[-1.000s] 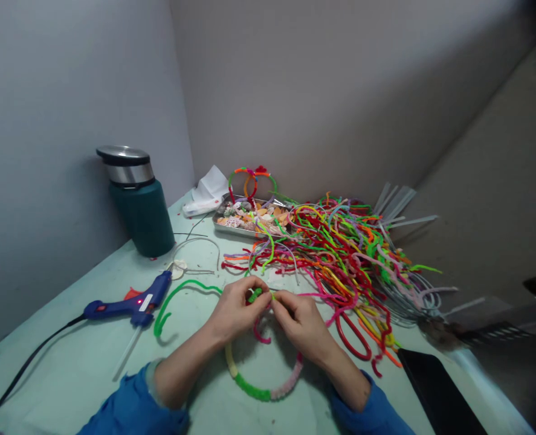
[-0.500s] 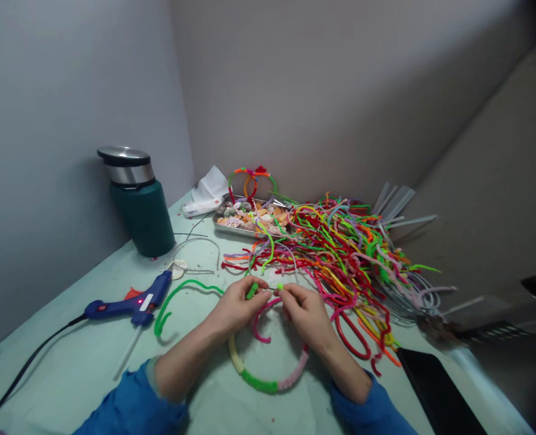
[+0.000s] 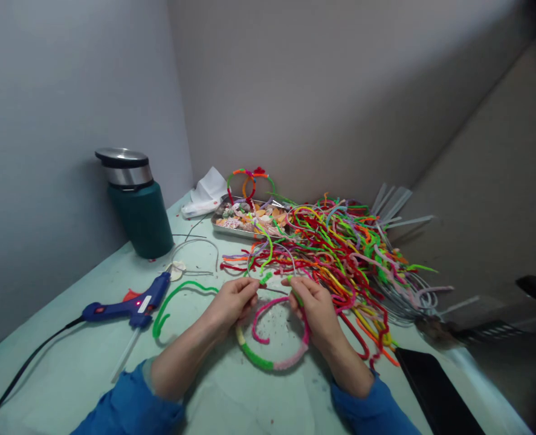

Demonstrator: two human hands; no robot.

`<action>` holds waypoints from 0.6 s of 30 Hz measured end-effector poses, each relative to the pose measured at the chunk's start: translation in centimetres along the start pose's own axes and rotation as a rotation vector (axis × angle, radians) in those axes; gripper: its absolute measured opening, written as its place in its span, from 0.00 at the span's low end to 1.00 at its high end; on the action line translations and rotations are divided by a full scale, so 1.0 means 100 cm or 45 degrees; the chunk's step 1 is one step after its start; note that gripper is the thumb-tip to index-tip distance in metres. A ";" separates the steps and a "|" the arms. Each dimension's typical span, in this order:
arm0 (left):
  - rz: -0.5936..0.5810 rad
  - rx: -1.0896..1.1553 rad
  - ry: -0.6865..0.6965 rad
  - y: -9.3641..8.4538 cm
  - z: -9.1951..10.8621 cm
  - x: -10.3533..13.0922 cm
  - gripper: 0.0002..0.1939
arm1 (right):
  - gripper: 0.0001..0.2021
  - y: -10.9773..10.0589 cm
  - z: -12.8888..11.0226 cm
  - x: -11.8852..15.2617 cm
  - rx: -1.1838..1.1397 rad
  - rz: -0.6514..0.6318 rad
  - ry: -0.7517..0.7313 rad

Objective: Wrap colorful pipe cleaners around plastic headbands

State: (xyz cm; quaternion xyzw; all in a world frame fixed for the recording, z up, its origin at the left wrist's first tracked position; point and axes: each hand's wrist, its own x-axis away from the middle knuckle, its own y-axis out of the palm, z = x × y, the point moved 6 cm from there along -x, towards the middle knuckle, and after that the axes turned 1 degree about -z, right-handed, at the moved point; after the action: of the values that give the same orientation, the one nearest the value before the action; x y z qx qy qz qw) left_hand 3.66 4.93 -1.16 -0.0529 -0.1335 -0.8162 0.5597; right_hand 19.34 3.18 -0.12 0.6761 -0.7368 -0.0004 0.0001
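My left hand (image 3: 234, 300) is closed on the left side of a wire ring, its fingertips beside a short green fuzzy piece (image 3: 266, 278). Opposite it, my right hand (image 3: 312, 302) pinches a light green fuzzy stem at the ring's right side. Pipe cleaner in cream, green, pale pink and magenta wraps the lower part of the ring (image 3: 259, 360), while bare wire shows between my hands. A loose magenta end (image 3: 259, 329) curls inside the ring. Left of my left hand, a long green pipe cleaner (image 3: 162, 308) lies curved on the table.
A blue glue gun (image 3: 141, 304) with its cord lies left, near a green bottle (image 3: 141, 217). Behind my hands are a metal tray (image 3: 231, 231) of shells and white paper (image 3: 209, 186). A tangled pipe cleaner pile (image 3: 340, 241) spreads right, with a black flat object (image 3: 435, 386) at the front right.
My hands have moved slightly apart, with the right hand further right. The decorated lower part of the ring has shifted up toward my hands, and the green piece sits beyond my left fingertips.
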 end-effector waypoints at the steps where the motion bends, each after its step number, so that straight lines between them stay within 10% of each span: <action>1: -0.012 -0.006 -0.014 0.000 0.001 0.001 0.19 | 0.15 0.002 -0.002 0.000 0.016 -0.039 -0.010; 18: 0.024 -0.277 0.204 0.003 0.003 -0.002 0.10 | 0.07 0.009 -0.011 0.005 0.436 -0.099 -0.276</action>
State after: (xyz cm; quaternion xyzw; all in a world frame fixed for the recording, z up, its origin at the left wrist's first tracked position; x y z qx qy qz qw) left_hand 3.97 5.12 -0.86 -0.0491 0.0015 -0.8221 0.5672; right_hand 18.42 2.79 0.97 0.6902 -0.6951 0.0520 -0.1943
